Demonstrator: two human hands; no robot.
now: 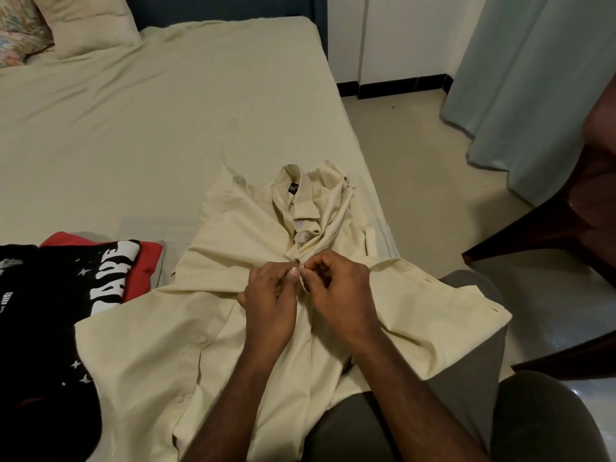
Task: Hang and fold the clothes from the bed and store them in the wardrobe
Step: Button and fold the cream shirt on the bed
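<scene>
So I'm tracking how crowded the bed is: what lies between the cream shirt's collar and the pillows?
In the head view, only bare, wrinkled bedsheet lies between the cream shirt's collar and the pillows.

Dim, warm, even indoor light, soft shadows, wide-angle bending at edges, perhaps slight blur at right.

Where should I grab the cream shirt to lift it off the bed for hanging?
Grip the cream shirt at both shoulders beside the collar, reaching from the foot side over it. It lies face up, collar away from you; both hands now pinch the placket.
</scene>
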